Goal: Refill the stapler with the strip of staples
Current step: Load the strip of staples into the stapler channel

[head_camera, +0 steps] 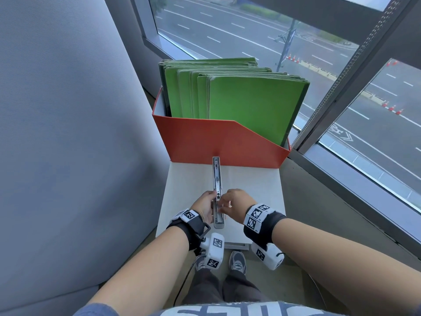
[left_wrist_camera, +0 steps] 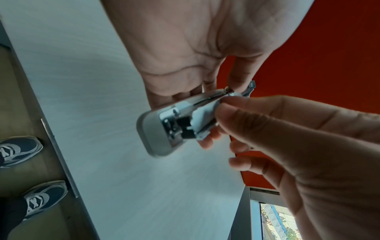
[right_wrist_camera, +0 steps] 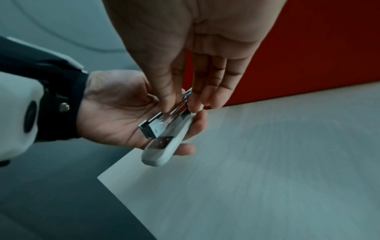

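While my left hand (head_camera: 206,205) cradles the grey stapler (head_camera: 217,195) just above the white table (head_camera: 250,183), fingers curled under its base and thumb on the near side, the top arm stands swung fully open, reaching away toward the orange file box (head_camera: 205,137). My right hand (head_camera: 234,202) has its thumb and fingers drawn together at the hinge end of the metal magazine (right_wrist_camera: 162,123), pinching there; whether the strip of staples lies between those fingertips or already in the channel I cannot tell, since my own fingers cover the spot and the wrist views are blurred.

The main risk, as I judge it, is a crooked feed. If the strip goes in tilted, its legs may straddle the channel wall and jam, or the strip may snap into short pieces. The spring pusher could also slip forward and nip a fingertip. My left grip is a light one, so a firm push from the right could twist the stapler out of my palm onto the table. Closing the arm before the strip sits flat would bend the front staples.
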A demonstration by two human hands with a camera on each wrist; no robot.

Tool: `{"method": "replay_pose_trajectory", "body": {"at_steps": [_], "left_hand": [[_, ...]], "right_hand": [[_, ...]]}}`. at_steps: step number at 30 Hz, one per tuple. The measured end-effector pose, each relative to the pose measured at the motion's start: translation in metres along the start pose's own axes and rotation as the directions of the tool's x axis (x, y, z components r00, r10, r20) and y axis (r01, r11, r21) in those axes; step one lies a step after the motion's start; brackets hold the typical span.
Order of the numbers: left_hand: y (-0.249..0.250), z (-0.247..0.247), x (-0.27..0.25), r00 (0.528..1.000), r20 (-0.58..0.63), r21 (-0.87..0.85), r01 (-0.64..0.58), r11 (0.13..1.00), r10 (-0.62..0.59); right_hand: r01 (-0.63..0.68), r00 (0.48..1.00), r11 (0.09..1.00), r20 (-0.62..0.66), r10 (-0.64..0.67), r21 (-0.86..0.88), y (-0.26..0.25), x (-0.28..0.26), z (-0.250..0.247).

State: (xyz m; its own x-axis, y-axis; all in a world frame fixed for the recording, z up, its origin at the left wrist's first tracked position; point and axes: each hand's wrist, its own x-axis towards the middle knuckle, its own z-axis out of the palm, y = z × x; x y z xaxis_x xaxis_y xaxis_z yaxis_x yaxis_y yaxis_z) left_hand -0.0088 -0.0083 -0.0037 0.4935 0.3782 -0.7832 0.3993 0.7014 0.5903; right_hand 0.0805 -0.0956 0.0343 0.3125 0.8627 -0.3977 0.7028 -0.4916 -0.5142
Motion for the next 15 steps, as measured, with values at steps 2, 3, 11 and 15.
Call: {"method": "replay_pose_trajectory", "body": {"at_steps": [2,3,11,15], "left_hand": [[-0.001,-0.001,0.001,1.0,-0.005,0.013,-0.006,1.0,0.006],[-0.002,-0.001,0.002,1.0,-0.004,0.016,-0.016,1.0,0.016],[-0.001,-0.003,0.004,0.997,0.037,0.059,-0.069,0.996,0.067],[-0.008,-0.003,0.002,0.996,0.059,0.063,-0.07,0.996,0.066]], "right_hand": [[0.034,0.998,0.996,0.058,-0.03,-0.085,-0.001,0.0,-0.004],[0.044,0.995,0.993,0.099,-0.033,-0.112,0.0,0.001,-0.007],[-0.221,0.972,0.937,-0.021,0.235,0.27,0.014,0.034,-0.056],[-0.354,0.921,0.775,0.049,0.387,0.523,0.016,0.047,-0.057]]}}
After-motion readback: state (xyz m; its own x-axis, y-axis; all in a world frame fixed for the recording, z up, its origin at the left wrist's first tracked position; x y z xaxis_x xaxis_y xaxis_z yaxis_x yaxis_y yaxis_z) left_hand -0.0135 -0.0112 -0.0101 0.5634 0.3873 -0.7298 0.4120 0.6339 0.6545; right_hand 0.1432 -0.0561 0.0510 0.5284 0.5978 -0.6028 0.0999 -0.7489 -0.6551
